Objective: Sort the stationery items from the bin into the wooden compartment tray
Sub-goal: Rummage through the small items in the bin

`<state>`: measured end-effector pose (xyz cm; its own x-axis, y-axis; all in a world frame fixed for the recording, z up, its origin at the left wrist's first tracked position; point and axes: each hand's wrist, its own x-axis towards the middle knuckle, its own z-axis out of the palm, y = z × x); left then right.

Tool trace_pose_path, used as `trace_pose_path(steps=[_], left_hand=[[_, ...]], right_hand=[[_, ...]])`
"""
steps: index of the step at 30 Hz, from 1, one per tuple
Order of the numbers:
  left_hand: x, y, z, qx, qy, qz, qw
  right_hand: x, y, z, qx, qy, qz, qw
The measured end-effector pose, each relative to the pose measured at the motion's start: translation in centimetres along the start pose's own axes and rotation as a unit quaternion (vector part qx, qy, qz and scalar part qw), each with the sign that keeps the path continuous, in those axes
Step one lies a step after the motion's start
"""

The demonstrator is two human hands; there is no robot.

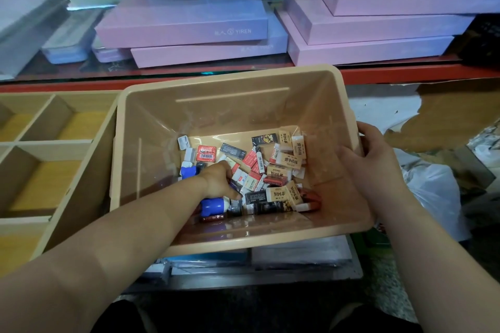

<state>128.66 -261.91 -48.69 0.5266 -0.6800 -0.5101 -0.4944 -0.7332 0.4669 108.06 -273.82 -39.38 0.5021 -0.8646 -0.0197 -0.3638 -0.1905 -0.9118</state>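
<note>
Wooden compartment tray (54, 142) sits far left, just beside the bin's left wall. Bin (230, 105) is centre, with stationery items (284, 159), mostly sleeved erasers, heaped on its floor. Left hand (219, 178) is down in the heap, fingers curled into it; can't tell what it grips, if anything. Right hand (370, 154) is curled over the bin's right rim, holding it.

Left hand (219, 181) down among erasers (286, 159) in the bin (230, 105); right hand (370, 154) grips its rim; tray (48, 143) at left
</note>
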Motion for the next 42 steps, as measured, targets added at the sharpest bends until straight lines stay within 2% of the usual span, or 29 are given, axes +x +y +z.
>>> trace_pose_path(steps=[2, 8, 16, 22, 26, 28, 36, 39, 42], left_hand=[[0.0, 0.0, 0.2, -0.018, -0.013, -0.004, 1.0], [0.2, 0.1, -0.1, 0.08, -0.021, -0.003, 0.997], [-0.3, -0.1, -0.6, 0.126, -0.11, -0.003, 0.986], [-0.4, -0.5, -1.6, 0.097, -0.05, 0.017, 0.994], [-0.5, -0.2, -2.3, 0.033, -0.006, 0.024, 0.999], [-0.4, 0.1, -2.9, -0.034, 0.013, 0.038, 0.999], [0.4, 3.8, -2.7, -0.202, 0.058, 0.018, 0.977], [-0.5, 6.9, -2.3, -0.312, 0.03, 0.019, 0.949], [-1.3, 9.7, -1.4, -0.459, -0.066, 0.057, 0.884]], right_hand=[[0.0, 0.0, 0.0, 0.003, 0.001, 0.0, 1.0], [0.0, 0.0, 0.0, 0.014, -0.001, 0.002, 1.0], [0.0, 0.0, 0.0, 0.032, -0.009, 0.005, 0.999], [0.0, 0.1, -0.1, 0.03, -0.01, 0.005, 0.999], [0.1, 0.1, -0.1, 0.037, -0.014, 0.005, 0.999], [0.1, 0.2, -0.1, 0.038, -0.013, 0.004, 0.999], [0.2, 0.3, -0.2, 0.037, -0.008, 0.003, 0.999], [0.2, 0.2, -0.2, 0.04, -0.007, 0.0, 0.999], [0.1, 0.1, -0.1, 0.041, -0.008, -0.001, 0.999]])
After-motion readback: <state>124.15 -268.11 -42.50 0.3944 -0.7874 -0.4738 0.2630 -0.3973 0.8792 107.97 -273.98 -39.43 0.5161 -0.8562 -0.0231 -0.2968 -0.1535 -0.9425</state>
